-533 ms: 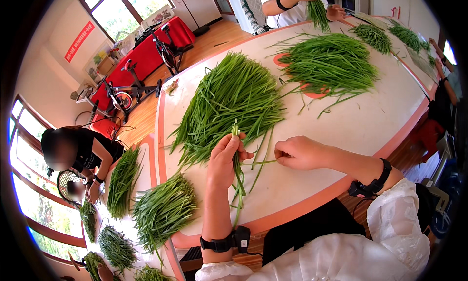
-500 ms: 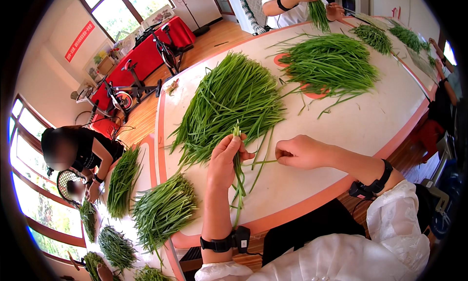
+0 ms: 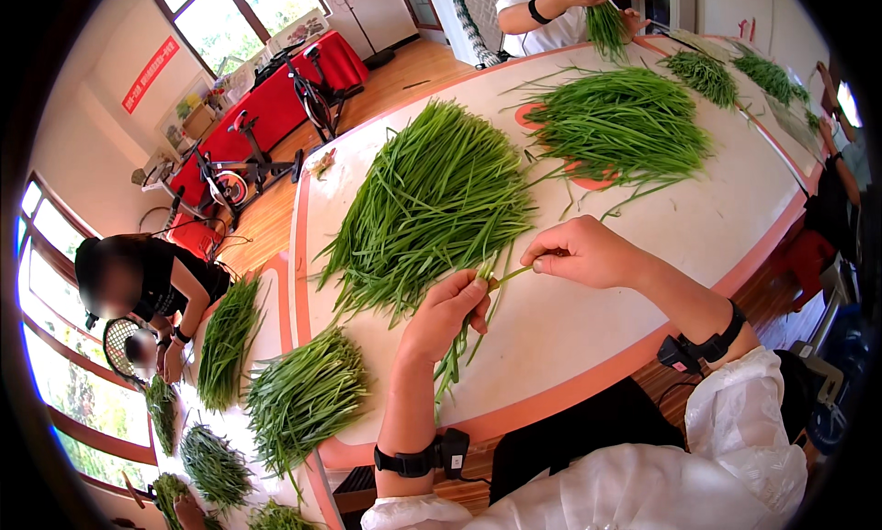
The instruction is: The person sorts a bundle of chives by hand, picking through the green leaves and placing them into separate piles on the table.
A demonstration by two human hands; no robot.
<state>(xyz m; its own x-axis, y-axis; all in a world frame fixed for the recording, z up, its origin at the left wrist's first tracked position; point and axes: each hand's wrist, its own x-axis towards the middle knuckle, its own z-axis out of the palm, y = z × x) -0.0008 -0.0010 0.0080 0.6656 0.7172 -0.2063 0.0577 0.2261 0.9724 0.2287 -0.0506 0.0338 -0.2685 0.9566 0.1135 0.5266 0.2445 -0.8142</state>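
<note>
My left hand (image 3: 448, 311) is closed round a small bunch of garlic chives (image 3: 452, 360), whose pale cut ends poke out above the thumb while the green leaves hang below. With thumb and fingertips, my right hand (image 3: 581, 251) pinches one end of a single green chive strand (image 3: 514, 275), stretched sideways to the bunch at my left thumb. Just beyond both hands lies a large loose pile of garlic chives (image 3: 432, 199) on the white table (image 3: 570, 355) with its orange border. A few loose leaves lie under the hands.
Another chive pile (image 3: 620, 121) lies at the far right, and a smaller one (image 3: 308, 392) at the near left. Across the table a person (image 3: 542, 16) holds a chive bunch. At the left a co-worker (image 3: 184, 291) bends over the adjoining table. Exercise bikes (image 3: 243, 167) stand behind.
My left hand has shifted right and tilted, with the bunch. My right hand has risen and turned slightly, still pinching the strand, and the two hands are closer together.
</note>
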